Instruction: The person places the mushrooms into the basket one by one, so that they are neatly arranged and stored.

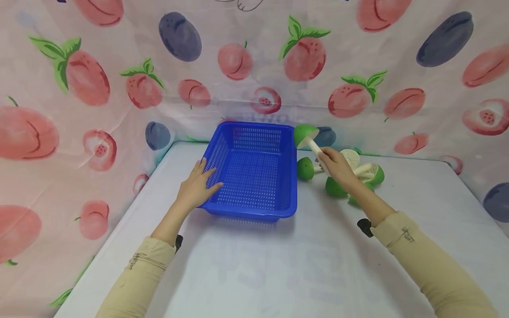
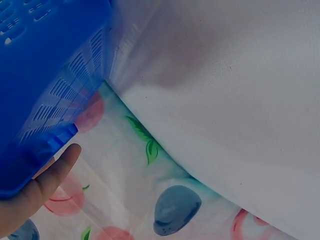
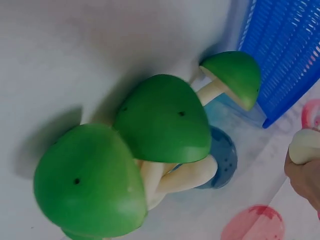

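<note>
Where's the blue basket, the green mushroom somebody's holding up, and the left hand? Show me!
Blue plastic basket (image 1: pixel 251 211): head view, on its near rim.
Held green-capped mushroom (image 1: pixel 313 145): head view, on its pale stem, just below the cap.
Left hand (image 1: pixel 195 189): head view, on the back of the hand.

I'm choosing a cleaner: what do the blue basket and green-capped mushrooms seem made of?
The blue basket looks like smooth, slightly glossy plastic: moulded rim, uniform slotted walls. The mushrooms seem artificial, perhaps satin foam or plastic: even colour, soft highlights.
</note>
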`<state>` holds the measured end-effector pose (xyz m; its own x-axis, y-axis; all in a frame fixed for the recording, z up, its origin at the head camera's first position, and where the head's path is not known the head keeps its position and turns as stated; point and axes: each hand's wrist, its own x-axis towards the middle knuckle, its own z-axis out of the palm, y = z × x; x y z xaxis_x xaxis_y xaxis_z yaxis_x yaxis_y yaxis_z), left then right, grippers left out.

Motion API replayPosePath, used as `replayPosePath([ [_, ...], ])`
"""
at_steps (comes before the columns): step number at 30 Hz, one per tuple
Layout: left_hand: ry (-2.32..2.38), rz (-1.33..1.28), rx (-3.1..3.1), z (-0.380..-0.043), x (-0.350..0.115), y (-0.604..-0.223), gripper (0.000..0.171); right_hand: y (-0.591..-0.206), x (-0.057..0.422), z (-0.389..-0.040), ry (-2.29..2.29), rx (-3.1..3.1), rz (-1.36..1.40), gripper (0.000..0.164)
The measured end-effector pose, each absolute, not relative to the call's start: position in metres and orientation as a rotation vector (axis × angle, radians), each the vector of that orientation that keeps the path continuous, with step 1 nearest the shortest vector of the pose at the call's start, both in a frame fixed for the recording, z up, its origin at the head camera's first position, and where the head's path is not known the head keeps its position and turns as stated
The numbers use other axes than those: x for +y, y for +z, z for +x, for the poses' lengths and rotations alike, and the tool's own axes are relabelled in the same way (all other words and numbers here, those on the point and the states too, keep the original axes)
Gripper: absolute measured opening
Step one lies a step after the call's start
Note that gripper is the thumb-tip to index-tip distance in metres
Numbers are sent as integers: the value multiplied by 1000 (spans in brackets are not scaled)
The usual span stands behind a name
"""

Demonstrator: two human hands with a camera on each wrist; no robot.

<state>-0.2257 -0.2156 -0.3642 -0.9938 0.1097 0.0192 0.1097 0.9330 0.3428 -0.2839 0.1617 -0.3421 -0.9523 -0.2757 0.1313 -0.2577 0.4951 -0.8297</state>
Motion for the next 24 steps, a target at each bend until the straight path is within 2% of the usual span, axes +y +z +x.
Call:
replayPosePath([
  [11,529,184,3090,-228,-216,-363,64,-328,144,-300,-1446,2734,-453,42],
  [24,544,172,3094,-225,-215,-364,64,-297,103,-325,-1486,2629,-553,38],
])
